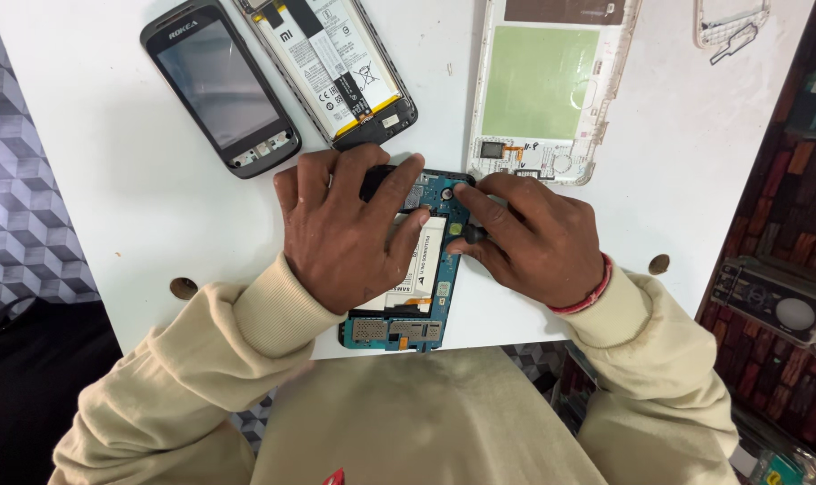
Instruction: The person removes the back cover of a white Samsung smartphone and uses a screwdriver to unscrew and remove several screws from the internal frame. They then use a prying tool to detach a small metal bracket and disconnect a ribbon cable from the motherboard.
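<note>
An opened phone with a blue circuit board and a white battery lies at the near edge of the white table. My left hand lies flat over its left side and presses it down, fingers reaching the top of the board. My right hand grips a small dark tool, a screwdriver by its look, with its tip on the board's right edge. Most of the phone's upper half is hidden under my hands.
A dark grey phone lies at the back left. Beside it lies an open phone showing its battery. A white back shell with a green panel and a small white frame piece lie farther right. Cluttered shelves stand on the right.
</note>
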